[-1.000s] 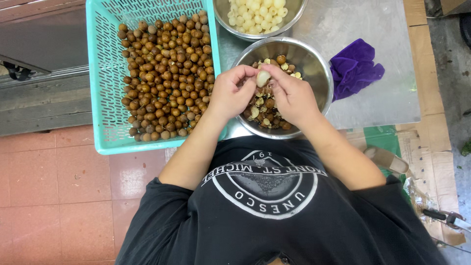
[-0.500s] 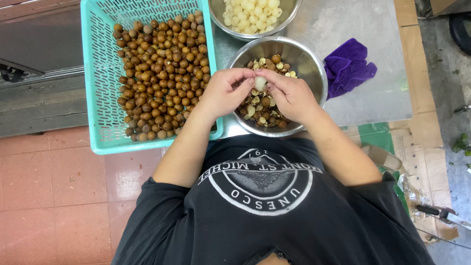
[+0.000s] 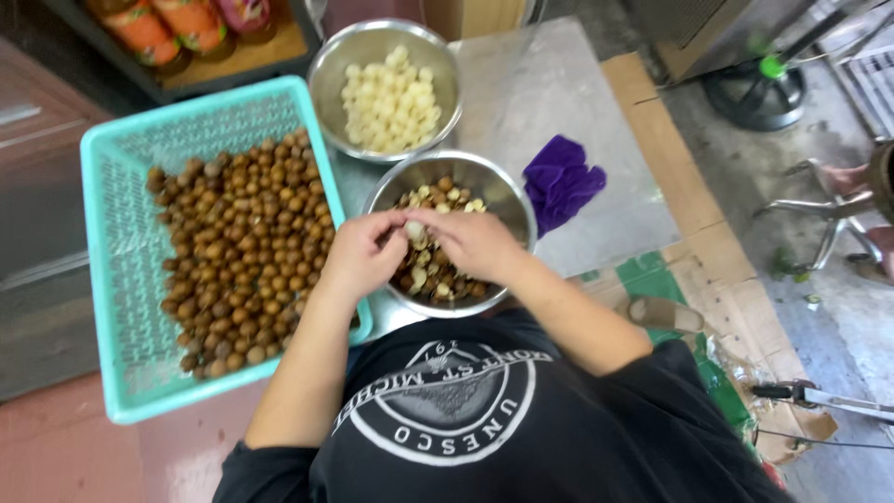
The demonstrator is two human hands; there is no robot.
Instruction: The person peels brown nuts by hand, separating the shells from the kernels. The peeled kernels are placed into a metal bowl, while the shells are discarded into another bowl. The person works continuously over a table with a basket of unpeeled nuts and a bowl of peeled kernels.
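Over one of two steel bowls (image 3: 507, 200), left hand (image 3: 365, 256) and right hand (image 3: 477, 244) pinching one pale fruit (image 3: 414, 229).

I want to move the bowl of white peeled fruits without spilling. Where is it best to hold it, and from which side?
Grip the steel bowl of peeled fruit by its rolled rim, probably with both hands on opposite sides. The far and right sides look free; the turquoise basket crowds its left and the bowl of shells its near edge. It sits upright and heaped, so lift level.
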